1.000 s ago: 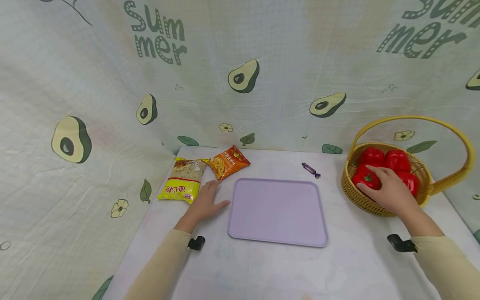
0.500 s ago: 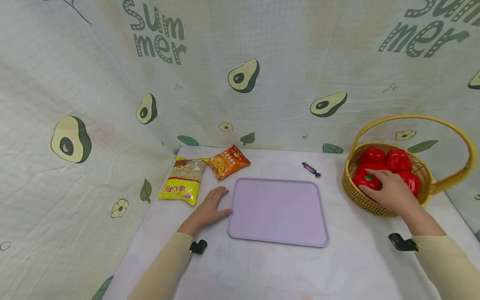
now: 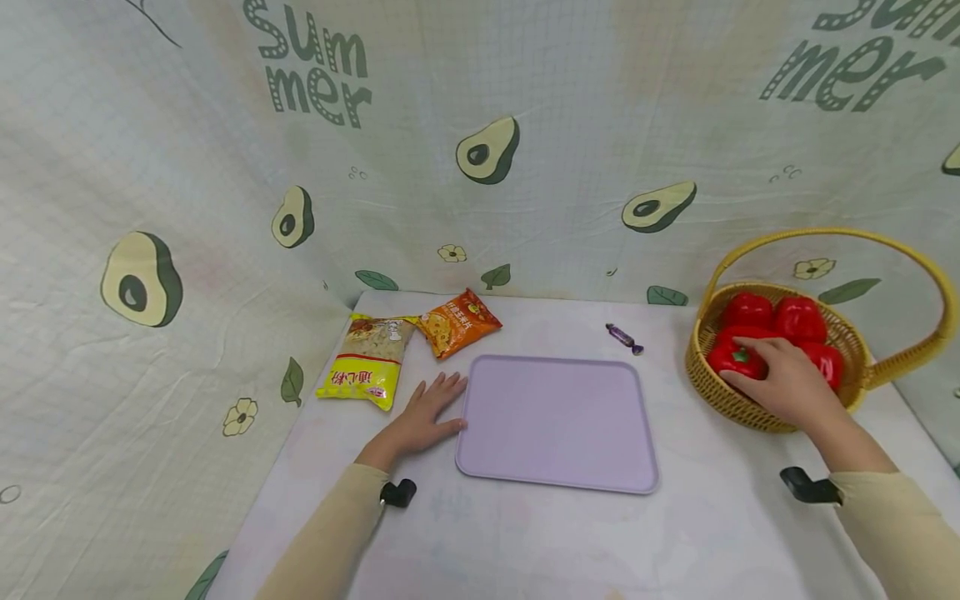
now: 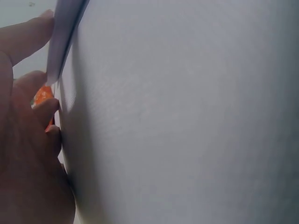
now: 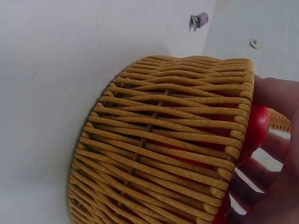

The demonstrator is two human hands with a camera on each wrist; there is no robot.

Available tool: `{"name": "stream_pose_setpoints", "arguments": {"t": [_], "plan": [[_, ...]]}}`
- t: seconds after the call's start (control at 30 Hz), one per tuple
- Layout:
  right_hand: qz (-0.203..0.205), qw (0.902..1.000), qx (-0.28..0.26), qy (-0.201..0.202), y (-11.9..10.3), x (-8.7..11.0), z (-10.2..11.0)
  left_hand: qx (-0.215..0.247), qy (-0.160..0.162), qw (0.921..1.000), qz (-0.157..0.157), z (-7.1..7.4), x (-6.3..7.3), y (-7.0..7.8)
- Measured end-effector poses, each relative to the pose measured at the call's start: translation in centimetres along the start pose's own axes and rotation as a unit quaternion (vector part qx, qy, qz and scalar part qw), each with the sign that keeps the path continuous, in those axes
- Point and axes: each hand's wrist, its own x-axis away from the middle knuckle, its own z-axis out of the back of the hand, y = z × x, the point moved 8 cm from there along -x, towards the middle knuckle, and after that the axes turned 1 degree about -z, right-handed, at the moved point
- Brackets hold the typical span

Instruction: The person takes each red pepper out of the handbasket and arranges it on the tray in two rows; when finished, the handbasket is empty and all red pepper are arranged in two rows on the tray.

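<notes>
My left hand (image 3: 425,418) lies at the left rim of a lilac rectangular tray (image 3: 555,425). Its thumb and a fingertip touch the tray's edge, fingers spread, as the left wrist view also shows. On the right, my right hand (image 3: 787,379) reaches into a round wicker basket (image 3: 723,402) and holds a red bell pepper (image 3: 730,360), thumb on the near side and fingers over the top. Several other red bell peppers (image 3: 798,318) fill the basket. The right wrist view has the basket wall (image 5: 159,140) hiding most of the held pepper (image 5: 256,133).
Left of the tray lie a yellow pasta packet (image 3: 367,358) and an orange snack bag (image 3: 457,325). A purple wrapped candy (image 3: 621,337) is behind the tray's right corner. The basket's tall handle (image 3: 911,254) arches up at the right. A printed cloth (image 3: 555,275) hangs behind the table.
My left hand has shifted from beside the pasta packet to the tray's left rim, and its fingers have spread. The right hand stays on the bell pepper in the basket.
</notes>
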Motion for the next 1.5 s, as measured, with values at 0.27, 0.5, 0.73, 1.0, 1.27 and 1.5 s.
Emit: {"name": "stream_pose_setpoints", "arguments": {"t": [0.27,0.5,0.73,1.0,1.27,1.5], "plan": [[-0.011,0.9998,-0.009,0.015,-0.1,0.4,0.4,-0.006,-0.002,1.0,-0.004,-0.2,0.1,0.0],[-0.02,0.9991,-0.021,0.031,-0.2,0.7,0.9,0.0,-0.002,1.0,-0.004,-0.2,0.1,0.2],[-0.023,0.998,-0.033,0.048,-0.9,1.0,1.7,-0.006,-0.004,1.0,-0.001,-0.3,0.0,0.2],[-0.01,0.9965,-0.042,0.072,-1.9,1.0,2.4,0.004,0.0,1.0,0.005,-0.2,0.1,0.2],[0.004,0.9948,-0.042,0.092,-2.7,1.3,3.0,0.007,-0.001,1.0,0.006,-0.3,0.0,0.1],[0.008,0.9932,-0.049,0.105,-3.4,1.6,3.5,0.003,-0.003,1.0,0.007,-0.4,0.0,-0.1]]}}
